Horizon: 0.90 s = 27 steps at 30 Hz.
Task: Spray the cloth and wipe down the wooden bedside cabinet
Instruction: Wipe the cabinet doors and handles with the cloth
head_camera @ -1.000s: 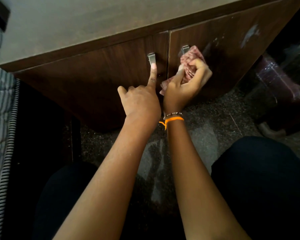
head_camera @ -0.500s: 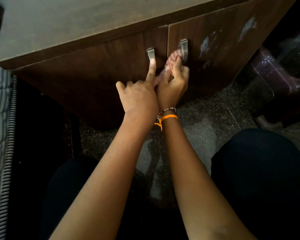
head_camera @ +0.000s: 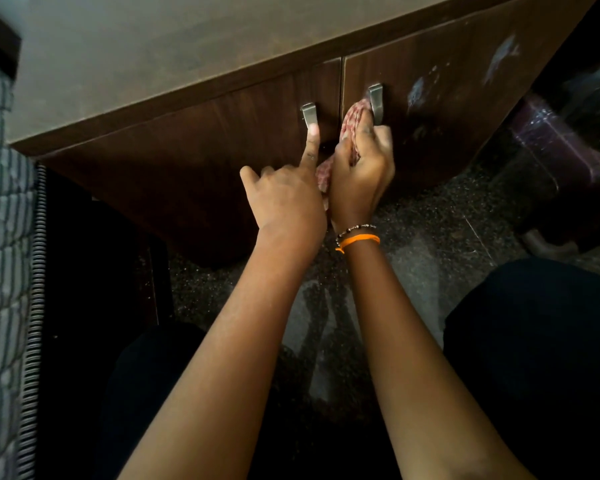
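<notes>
The wooden bedside cabinet (head_camera: 194,140) fills the upper part of the view, its two dark door fronts meeting at a seam just above both hands. On the right door (head_camera: 440,109), to the right of the right hand (head_camera: 359,178), pale smears mark the wood. That hand has its fingers curled round the red-patterned cloth (head_camera: 352,121), bunching it and pressing it against the right door just beside the right handle (head_camera: 376,103); the cloth's upper end pokes out past the fingertips and seems to touch the handle, though blur there makes it hard to be sure. A lower fold of the cloth shows between the two hands. The left hand (head_camera: 284,199) sits touching the right one, its index finger straight and its tip on the lower end of the left handle (head_camera: 309,114), thumb out to the side, other fingers folded and holding nothing.
</notes>
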Motion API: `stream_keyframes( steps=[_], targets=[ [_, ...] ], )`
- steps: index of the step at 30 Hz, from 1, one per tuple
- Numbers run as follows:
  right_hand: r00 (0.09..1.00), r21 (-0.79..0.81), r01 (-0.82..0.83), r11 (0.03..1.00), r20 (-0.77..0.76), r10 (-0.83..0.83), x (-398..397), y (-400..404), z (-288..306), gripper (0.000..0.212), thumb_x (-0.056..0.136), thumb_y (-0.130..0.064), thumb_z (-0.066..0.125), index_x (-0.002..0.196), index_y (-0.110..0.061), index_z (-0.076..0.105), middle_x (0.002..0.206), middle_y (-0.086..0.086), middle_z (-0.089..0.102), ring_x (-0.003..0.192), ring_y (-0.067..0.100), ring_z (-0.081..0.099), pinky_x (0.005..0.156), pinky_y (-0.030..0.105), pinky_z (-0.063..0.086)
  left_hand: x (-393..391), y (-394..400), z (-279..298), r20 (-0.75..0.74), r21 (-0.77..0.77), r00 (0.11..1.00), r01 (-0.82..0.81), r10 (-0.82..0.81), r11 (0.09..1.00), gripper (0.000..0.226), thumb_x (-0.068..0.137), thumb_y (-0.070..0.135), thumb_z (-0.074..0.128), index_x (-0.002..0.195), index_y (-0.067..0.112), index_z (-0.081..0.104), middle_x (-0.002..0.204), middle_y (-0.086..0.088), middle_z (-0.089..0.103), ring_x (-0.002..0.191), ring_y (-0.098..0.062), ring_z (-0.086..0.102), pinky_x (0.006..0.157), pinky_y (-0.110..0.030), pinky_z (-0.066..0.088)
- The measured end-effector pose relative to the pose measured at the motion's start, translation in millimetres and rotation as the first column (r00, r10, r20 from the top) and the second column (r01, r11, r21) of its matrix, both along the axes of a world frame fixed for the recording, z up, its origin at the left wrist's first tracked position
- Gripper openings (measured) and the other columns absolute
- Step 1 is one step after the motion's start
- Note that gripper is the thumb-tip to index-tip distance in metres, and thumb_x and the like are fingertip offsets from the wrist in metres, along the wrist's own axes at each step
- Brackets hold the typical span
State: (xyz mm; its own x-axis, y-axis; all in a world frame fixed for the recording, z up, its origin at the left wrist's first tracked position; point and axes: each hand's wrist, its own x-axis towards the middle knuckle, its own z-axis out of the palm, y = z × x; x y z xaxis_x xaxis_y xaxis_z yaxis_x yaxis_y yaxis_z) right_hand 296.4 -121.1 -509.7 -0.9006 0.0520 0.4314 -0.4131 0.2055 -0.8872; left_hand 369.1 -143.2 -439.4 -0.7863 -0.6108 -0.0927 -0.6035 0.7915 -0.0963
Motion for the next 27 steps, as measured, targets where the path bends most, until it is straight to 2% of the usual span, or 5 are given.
stream_keyframes(
  steps=[5, 8, 13, 19, 27],
  targets=[
    [0.999, 0.117, -0.050, 0.992, -0.006, 0.051, 1, 6, -24, 0.043, 0.087, -0.011, 0.047, 0.129, -0.011, 0.054, 0.101, 0.016, 0.060, 0.082, 0.023, 0.060, 0.071, 0.031, 0.049, 1, 4, 3, -0.008, 0.032, 1.000, -0.008, 0.008, 0.999, 0.074, 0.094, 0.023, 0.039, 0.147, 0.030, -0.012, 0.110, -0.010, 0.062, 0.105, -0.029, 0.055, 0.101, -0.044, 0.028],
    [0.974, 0.119, -0.119, 0.986, 0.206, 0.093, 4, 11, -58, 0.037, 0.090, -0.014, 0.044, 0.124, -0.021, 0.057, 0.109, 0.016, 0.060, 0.087, 0.033, 0.063, 0.079, 0.040, 0.054, -1, 8, 3, -0.021, 0.038, 1.000, -0.013, 0.014, 0.999, 0.079, 0.092, 0.020, 0.044, 0.148, 0.026, -0.011, 0.105, -0.010, 0.063, 0.102, -0.028, 0.056, 0.101, -0.044, 0.029],
    [0.858, -0.002, 0.025, 1.000, 0.513, -0.020, 1, 46, -83, 0.025, 0.086, 0.003, 0.056, 0.109, 0.008, 0.065, 0.099, 0.029, 0.062, 0.087, 0.024, 0.058, 0.081, 0.018, 0.045, 2, 4, 1, -0.010, 0.032, 1.000, -0.006, 0.006, 0.999, 0.089, 0.087, 0.004, 0.046, 0.147, 0.031, -0.014, 0.100, -0.008, 0.064, 0.090, -0.025, 0.058, 0.100, -0.044, 0.032],
    [0.995, -0.202, 0.015, 0.979, 0.101, 0.006, -42, 41, -6, 0.039, 0.074, 0.013, 0.048, 0.105, 0.000, 0.067, 0.091, 0.002, 0.050, 0.082, -0.003, 0.053, 0.081, 0.004, 0.042, 3, 3, -8, -0.082, 0.066, 0.996, -0.038, 0.043, 0.997, 0.089, 0.089, 0.010, 0.050, 0.146, 0.036, -0.012, 0.098, -0.009, 0.068, 0.088, -0.027, 0.061, 0.093, -0.040, 0.036],
    [0.995, 0.342, -0.102, 0.934, 0.042, 0.093, -58, 52, 9, 0.047, 0.069, 0.009, 0.038, 0.090, -0.019, 0.070, 0.104, 0.006, 0.046, 0.101, 0.025, 0.053, 0.082, 0.031, 0.048, 1, 3, -10, -0.059, 0.093, 0.997, -0.046, 0.051, 0.995, 0.092, 0.089, 0.014, 0.054, 0.145, 0.034, -0.017, 0.092, -0.007, 0.067, 0.075, -0.021, 0.055, 0.098, -0.041, 0.036]
  ],
)
